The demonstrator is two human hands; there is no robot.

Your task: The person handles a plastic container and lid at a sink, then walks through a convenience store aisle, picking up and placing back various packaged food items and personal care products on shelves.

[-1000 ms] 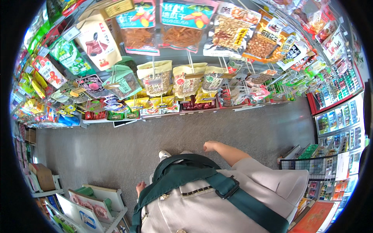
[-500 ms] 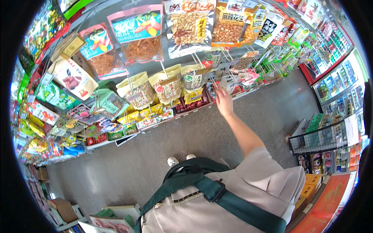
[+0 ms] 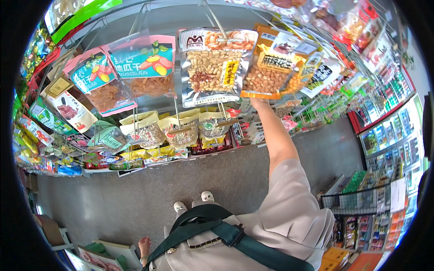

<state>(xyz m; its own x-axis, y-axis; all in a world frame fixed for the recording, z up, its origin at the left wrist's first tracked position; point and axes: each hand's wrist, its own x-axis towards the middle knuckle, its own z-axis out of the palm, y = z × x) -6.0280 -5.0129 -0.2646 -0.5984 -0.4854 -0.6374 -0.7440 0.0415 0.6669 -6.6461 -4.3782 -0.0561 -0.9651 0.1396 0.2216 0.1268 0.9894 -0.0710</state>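
My right arm reaches up to the hanging rack. My right hand is at the lower edge of an orange bag of peanuts, which hides its fingers, so I cannot tell whether they grip anything. Left of this bag hangs a large clear-and-silver bag of peanuts on a metal hook. A bag with yellow snacks overlaps the orange one on its right. My left hand hangs low by my side, its fingers loosely apart, with nothing seen in it.
Pink-and-blue bags of dried strips hang to the left, above cream pouches on lower hooks. A black wire basket rack stands at the right. Behind my left hand are boxes. Grey floor runs below the shelf.
The rack appears closer and larger. My right hand has risen from the lower hooks to the orange bag's bottom edge. My left hand has come into view at the lower left.
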